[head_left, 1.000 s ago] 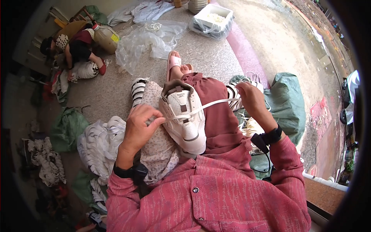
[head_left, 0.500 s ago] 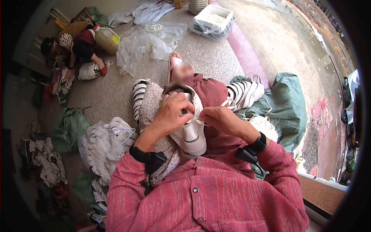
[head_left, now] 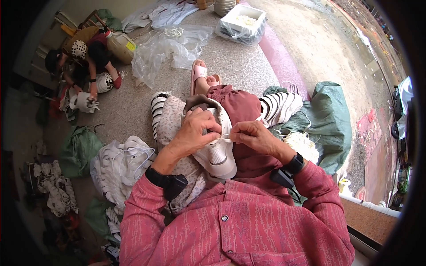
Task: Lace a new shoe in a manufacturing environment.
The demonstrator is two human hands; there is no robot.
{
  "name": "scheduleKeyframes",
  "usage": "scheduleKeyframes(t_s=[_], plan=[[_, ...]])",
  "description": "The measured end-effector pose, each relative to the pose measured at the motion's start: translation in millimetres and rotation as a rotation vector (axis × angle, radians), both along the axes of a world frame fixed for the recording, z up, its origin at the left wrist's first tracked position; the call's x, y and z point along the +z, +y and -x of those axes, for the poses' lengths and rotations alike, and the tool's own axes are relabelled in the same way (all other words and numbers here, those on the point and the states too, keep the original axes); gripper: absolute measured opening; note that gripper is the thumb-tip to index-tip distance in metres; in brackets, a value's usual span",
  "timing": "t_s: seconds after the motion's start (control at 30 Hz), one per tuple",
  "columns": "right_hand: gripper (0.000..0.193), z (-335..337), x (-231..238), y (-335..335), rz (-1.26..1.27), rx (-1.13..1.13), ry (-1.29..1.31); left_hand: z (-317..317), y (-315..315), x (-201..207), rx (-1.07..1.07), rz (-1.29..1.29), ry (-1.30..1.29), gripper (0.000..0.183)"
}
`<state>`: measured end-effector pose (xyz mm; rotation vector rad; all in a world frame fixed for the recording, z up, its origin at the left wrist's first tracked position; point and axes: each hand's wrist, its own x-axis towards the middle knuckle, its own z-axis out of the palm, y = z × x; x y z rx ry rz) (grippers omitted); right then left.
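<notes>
A white shoe (head_left: 217,159) rests on my lap, its rounded white end toward me and its grey-brown lined opening facing away. My left hand (head_left: 193,131) is closed on the shoe at its lacing area, thumb and forefinger pressed together. Just to the right, my right hand (head_left: 253,138) pinches a white shoelace (head_left: 226,138) that runs from the shoe's eyelets. The two hands are close together above the shoe. My left fingers hide part of the tongue, and whether they also grip the lace is not visible.
A heap of white shoes (head_left: 122,166) and a green sack (head_left: 80,148) lie to my left. Black-and-white striped shoes (head_left: 280,108) and another green sack (head_left: 330,126) lie right. Ahead are a plastic sheet (head_left: 164,53) and white box (head_left: 242,22). A co-worker (head_left: 95,53) bends over shoes, far left.
My right hand has turned slightly, its fingers still pinching the lace beside the shoe. My left hand barely shifts. At far left, the co-worker's hand now holds up a white shoe.
</notes>
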<state>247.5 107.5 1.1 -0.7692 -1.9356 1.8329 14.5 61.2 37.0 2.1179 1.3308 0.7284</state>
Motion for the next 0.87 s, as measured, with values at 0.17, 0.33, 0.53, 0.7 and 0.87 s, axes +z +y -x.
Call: scheduleKeyframes(t_s=[0.17, 0.33, 0.53, 0.7, 0.87], plan=[[0.011, 16, 6, -5, 0.123, -0.052, 0.016, -1, -2, -3, 0.003, 0.010, -0.018, 0.009], [0.035, 16, 30, 8, -0.720, -0.092, -0.320, -1, -2, -6, 0.024, -0.032, -0.012, 0.010], [0.034, 29, 33, 41, -0.734, 0.189, -0.173, -4, -4, -6, 0.011, -0.235, 0.096, 0.008], [0.027, 33, 32, 49, -0.783, 0.286, -0.126, 1, -4, 6, -0.055, -0.388, 0.288, 0.007], [0.027, 36, 30, 54, -0.778, 0.340, -0.141, 119, 41, 59, 0.272, -0.574, 0.585, 0.010]])
